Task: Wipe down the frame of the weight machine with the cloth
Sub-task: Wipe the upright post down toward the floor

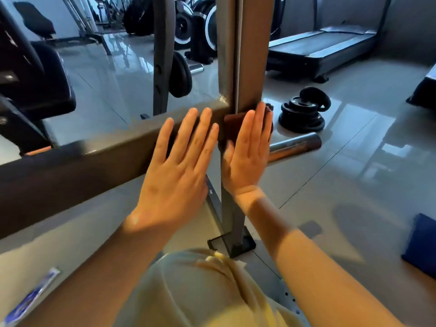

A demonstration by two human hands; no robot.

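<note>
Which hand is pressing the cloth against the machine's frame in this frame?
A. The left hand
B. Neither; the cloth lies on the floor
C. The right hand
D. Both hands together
C: the right hand lies flat with straight fingers over the dark red cloth at the foot of the upright post, while the left hand rests bare on the horizontal bar.

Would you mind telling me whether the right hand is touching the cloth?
Touching. The head view shows the right hand laid flat, fingers straight, over the cloth, pressing it against the frame's upright post.
</note>
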